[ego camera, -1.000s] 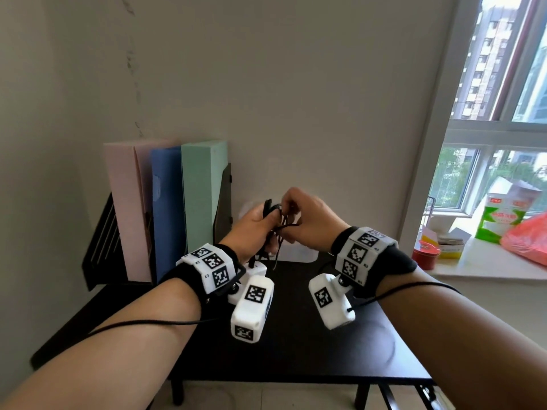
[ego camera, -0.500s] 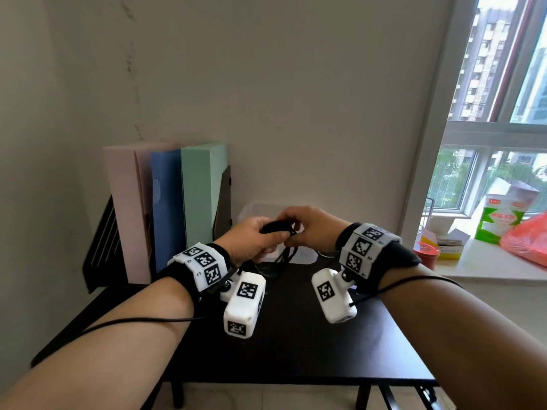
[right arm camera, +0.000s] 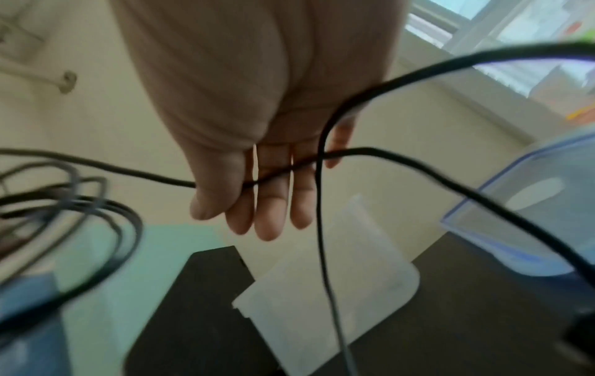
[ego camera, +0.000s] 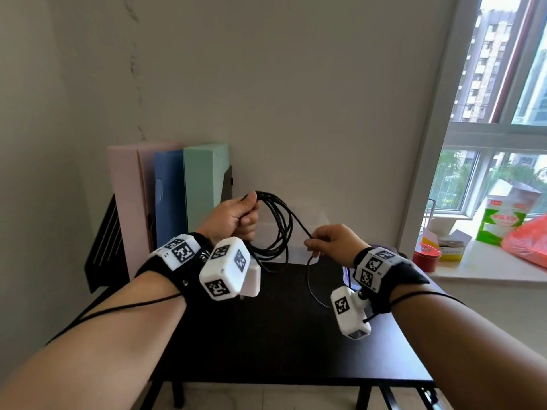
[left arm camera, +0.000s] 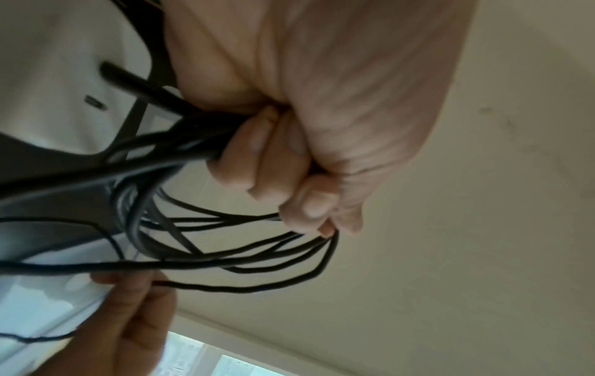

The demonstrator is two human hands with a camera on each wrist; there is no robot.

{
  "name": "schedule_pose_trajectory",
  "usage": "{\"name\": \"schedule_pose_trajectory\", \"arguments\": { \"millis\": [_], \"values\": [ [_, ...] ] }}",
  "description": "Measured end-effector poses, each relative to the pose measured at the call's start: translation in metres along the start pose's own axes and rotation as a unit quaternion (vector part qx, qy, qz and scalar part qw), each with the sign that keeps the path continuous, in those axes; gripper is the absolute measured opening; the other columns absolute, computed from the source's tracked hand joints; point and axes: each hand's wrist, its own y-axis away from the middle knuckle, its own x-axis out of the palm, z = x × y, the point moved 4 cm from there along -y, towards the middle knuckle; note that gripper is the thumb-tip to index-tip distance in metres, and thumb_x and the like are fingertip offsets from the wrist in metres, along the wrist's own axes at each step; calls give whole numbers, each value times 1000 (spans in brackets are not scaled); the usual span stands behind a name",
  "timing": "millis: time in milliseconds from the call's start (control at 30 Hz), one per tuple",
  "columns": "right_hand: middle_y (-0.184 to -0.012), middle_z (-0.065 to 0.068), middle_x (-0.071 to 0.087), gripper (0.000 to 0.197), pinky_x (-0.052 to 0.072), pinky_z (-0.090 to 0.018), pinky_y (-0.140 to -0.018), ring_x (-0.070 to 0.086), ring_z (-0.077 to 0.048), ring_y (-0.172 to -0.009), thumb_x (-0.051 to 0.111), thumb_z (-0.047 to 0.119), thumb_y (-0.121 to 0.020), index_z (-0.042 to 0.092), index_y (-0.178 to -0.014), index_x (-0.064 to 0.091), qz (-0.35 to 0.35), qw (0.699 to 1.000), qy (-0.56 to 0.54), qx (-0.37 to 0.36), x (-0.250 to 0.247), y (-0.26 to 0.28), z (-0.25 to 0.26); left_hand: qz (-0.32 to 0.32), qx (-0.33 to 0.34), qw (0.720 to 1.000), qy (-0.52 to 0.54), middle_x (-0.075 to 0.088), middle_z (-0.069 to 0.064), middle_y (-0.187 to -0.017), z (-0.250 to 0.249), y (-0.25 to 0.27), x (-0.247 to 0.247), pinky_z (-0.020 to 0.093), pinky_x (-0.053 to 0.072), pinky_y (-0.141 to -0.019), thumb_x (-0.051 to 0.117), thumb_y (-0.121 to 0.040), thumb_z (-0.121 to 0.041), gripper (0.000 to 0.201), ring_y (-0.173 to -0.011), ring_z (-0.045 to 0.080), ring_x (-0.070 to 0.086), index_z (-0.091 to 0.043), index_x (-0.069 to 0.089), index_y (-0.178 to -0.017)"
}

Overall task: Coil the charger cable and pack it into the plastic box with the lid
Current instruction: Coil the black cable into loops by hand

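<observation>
Beige wall [ego camera: 296, 99], black desk [ego camera: 281, 344], bright window [ego camera: 509, 128], file folders [ego camera: 177, 196]

Black table [ego camera: 266, 335]: stood against a pale wall. Left hand [ego camera: 233, 216]: raised above it, fist closed on several loops of black charger cable [ego camera: 281, 229], which hung below the fist. Right hand [ego camera: 331, 239]: pinched a single strand running from the loops. Clear plastic box [ego camera: 313, 232]: at the table's rear, behind the cable. File folders [ego camera: 165, 196]: pink, blue, green, upright at left. Windowsill [ego camera: 485, 267]: red tin [ego camera: 426, 257], green-and-white carton [ego camera: 503, 221].
</observation>
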Motion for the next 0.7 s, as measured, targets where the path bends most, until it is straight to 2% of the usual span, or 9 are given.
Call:
{"name": "schedule_pose_trajectory", "arguments": {
  "millis": [133,233,300,400,433,500,533,600,700],
  "values": [
    [-70,7,71,30,34,-34,-97,64,-14,-81,50,43,-90,26,-67,61,-57,975,191,94,-18,11,-29,-27,45,992,113,38,-6,-31,-19,0,-16,9,26,-29,46,-78,-37,27,-24,2,28,-16,49,-62],
    [-61,0,67,33,47,-34,-79,60,-18,-66,63,43,-83,20,-60,57,-55,984,104,131,-22,18,-50,-68,73,982,159,40,-7,-33,-29,-3,-34,11,25,-29,39,-89,-38,33,-25,2,29,-20,47,-62],
    [-54,-4,62,37,48,-30,-65,56,-17,-53,70,38,-79,13,-56,55,-62,990,29,124,-21,21,-53,-100,78,978,167,43,-9,-35,-28,-5,-41,12,25,-29,32,-96,-37,35,-25,3,28,-21,41,-66],
    [-51,-6,60,32,48,-15,-55,56,-9,-42,66,27,-86,11,-60,57,-69,991,-59,101,-19,20,-42,-146,90,971,169,49,-9,-39,-22,-6,-47,12,25,-29,33,-97,-33,34,-24,3,26,-19,38,-66],
    [-52,-7,59,30,49,-14,-54,57,-9,-41,63,25,-88,9,-63,58,-70,988,-93,98,-18,18,-37,-161,91,969,165,50,-9,-40,-19,-6,-48,12,25,-30,35,-96,-32,34,-24,3,26,-19,39,-65],
    [-53,-8,54,30,52,-24,-51,54,-14,-38,58,25,-91,7,-67,57,-89,977,-154,117,-18,13,-31,-189,87,967,147,53,-9,-42,-14,-7,-52,12,26,-31,39,-94,-31,32,-25,3,26,-19,40,-64],
    [-53,-7,51,31,51,-27,-50,52,-17,-38,57,27,-91,8,-67,57,-114,976,-133,127,-20,11,-28,-201,83,967,132,55,-9,-43,-12,-7,-53,12,26,-32,41,-93,-31,31,-25,3,27,-19,40,-65],
    [-59,-6,56,29,47,-28,-60,55,-22,-54,54,29,-89,11,-68,60,-159,978,6,133,-27,9,-16,-221,74,968,94,60,-9,-46,-8,-8,-52,12,26,-33,43,-92,-31,29,-26,4,28,-19,42,-66],
    [-78,-8,60,22,42,-28,-66,58,-30,-79,49,28,-85,15,-69,55,-124,966,200,109,-22,12,15,-209,71,973,72,67,-2,-55,-3,-9,-38,14,28,-34,40,-95,-27,37,-28,4,33,-14,53,-64]
  ]
}}
